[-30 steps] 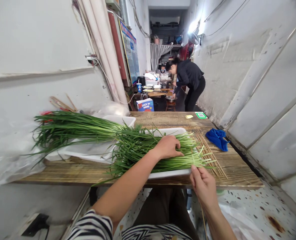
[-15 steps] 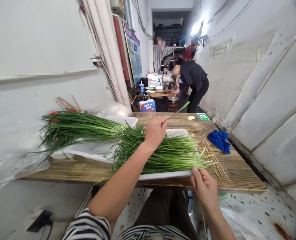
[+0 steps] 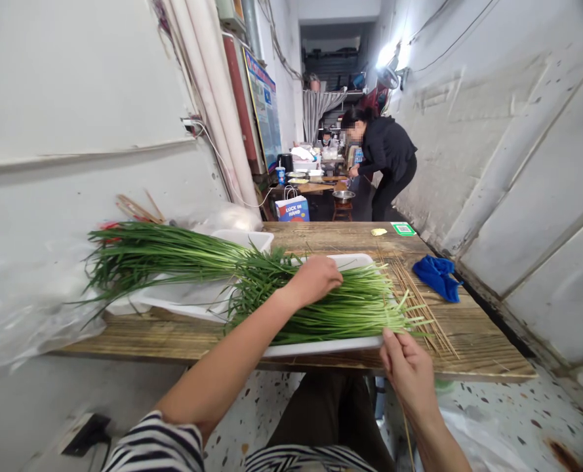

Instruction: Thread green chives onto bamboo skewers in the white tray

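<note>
Garlic chives (image 3: 350, 308) lie in a white tray (image 3: 321, 346), their pale cut ends to the right and darker leaves to the left. My left hand (image 3: 317, 280) is over the middle of this pile, fingers curled and pinched down at the stalks; the fingertips are partly hidden. My right hand (image 3: 409, 367) is closed at the tray's near right corner, beside the stem ends. It pinches a thin bamboo skewer (image 3: 409, 436), which runs down below the hand. Several more bamboo skewers (image 3: 426, 318) lie on the table right of the tray.
More chives (image 3: 158, 255) rest across a second white tray (image 3: 183, 303) on the left. Clear plastic bags (image 3: 20, 308) bunch at the left wall. A blue cloth (image 3: 437, 276), a QR card (image 3: 402, 229) and a yellowish scrap (image 3: 378, 232) lie on the wooden table (image 3: 488, 347). A person (image 3: 389, 157) bends beyond.
My left hand has come down from above the tray onto the chives; the single stalk it held up no longer shows. My right hand keeps its place. The person beyond has shifted slightly.
</note>
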`<state>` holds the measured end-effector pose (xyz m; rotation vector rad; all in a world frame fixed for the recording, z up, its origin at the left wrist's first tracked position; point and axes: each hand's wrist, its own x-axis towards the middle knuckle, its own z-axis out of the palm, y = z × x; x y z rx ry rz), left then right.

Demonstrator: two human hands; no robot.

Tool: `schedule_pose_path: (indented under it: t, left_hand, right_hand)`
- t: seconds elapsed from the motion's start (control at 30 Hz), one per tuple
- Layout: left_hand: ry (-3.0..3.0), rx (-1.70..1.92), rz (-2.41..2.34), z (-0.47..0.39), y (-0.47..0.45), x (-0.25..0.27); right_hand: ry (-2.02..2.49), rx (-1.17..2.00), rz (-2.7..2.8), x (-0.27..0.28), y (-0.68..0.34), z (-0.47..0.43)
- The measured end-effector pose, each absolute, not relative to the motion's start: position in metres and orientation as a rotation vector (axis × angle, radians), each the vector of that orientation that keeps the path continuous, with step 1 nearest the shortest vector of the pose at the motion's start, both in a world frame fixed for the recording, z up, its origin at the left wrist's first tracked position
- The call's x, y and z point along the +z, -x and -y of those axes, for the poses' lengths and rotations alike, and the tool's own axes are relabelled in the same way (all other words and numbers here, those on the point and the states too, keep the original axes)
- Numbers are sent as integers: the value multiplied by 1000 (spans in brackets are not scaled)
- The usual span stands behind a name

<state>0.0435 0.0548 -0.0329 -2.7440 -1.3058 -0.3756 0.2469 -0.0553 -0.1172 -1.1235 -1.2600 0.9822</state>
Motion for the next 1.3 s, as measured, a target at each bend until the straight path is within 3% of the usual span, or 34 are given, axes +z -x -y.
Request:
schedule_pose_path:
  t: [0.17,0.43,0.6,0.77,1.03,1.3]
  left_hand:
    - [2821,-221,1315,-49,-75,-40]
    - [2852,-318,1421,-59,-71,-54]
    - [2965,-727,1496,-56,-72,-46]
    - [3078,-1241,1865,-51,-89,-41]
    - [2918,-1534,1886,-48,-103,-48]
    - [2931,-1537,1894,-46,-104,-46]
  right_hand:
    - [1133,996,1248,-116,-247,54]
    - [1134,1017,1257,-112,-248,53]
    - [1107,1127,1195,-102,-247,51]
    - [1105,1146,1193,-99,-246,46]
    - [1145,1122,1224,-100,-247,42]
    - [1145,1093,1250,-104,-248,41]
